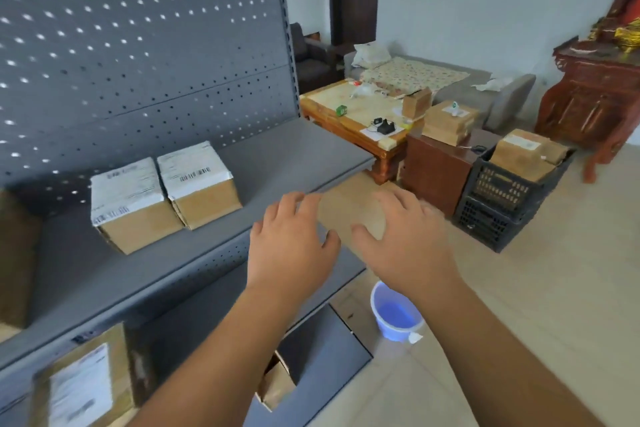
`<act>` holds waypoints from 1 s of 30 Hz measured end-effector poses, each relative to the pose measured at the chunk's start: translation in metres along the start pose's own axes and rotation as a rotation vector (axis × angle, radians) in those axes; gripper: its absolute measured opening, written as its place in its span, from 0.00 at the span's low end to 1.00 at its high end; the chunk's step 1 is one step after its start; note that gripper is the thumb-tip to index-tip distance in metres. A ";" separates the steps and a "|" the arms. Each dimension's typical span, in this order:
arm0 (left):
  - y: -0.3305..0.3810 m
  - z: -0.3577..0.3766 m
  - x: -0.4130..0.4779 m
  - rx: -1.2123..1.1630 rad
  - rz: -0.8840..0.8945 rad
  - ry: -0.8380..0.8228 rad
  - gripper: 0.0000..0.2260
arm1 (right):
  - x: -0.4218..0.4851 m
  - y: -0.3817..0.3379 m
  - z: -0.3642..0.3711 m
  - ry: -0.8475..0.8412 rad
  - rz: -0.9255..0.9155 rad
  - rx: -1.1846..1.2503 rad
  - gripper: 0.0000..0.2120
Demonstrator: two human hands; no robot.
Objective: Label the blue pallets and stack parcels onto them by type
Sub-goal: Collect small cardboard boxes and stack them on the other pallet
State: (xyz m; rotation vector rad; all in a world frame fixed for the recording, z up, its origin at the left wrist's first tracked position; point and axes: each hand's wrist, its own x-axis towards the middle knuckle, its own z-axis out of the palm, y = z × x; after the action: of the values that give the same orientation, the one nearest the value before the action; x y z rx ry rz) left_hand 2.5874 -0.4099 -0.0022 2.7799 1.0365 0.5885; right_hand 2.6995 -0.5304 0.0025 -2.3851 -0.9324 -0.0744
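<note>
Two cardboard parcels with white labels, one (130, 204) left of the other (199, 182), stand side by side on the grey shelf (277, 163). My left hand (289, 243) and my right hand (401, 236) hover in front of the shelf's front edge, palms down, fingers spread, holding nothing. They are to the right of the parcels and apart from them. Another labelled parcel (83, 381) lies on the lower shelf at the bottom left. More parcels sit on a brown cabinet (448, 121) and in a black crate (526, 152) on the right. No blue pallet is in view.
A grey pegboard (138, 45) backs the shelf. A blue plastic basin (394, 314) stands on the tiled floor under my right forearm. A wooden coffee table (353, 114), a grey sofa (502, 94) and a red carved cabinet (595, 97) fill the far right.
</note>
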 end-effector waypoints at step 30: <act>-0.183 -0.067 0.031 0.062 -0.476 0.270 0.19 | 0.080 -0.202 0.102 -0.131 -0.613 0.128 0.21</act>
State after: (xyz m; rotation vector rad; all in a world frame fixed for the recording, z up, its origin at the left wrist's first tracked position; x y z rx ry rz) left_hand 2.4717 -0.2529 0.0247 2.4020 1.7243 0.8802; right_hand 2.6153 -0.3080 0.0365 -1.9291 -1.6490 -0.0882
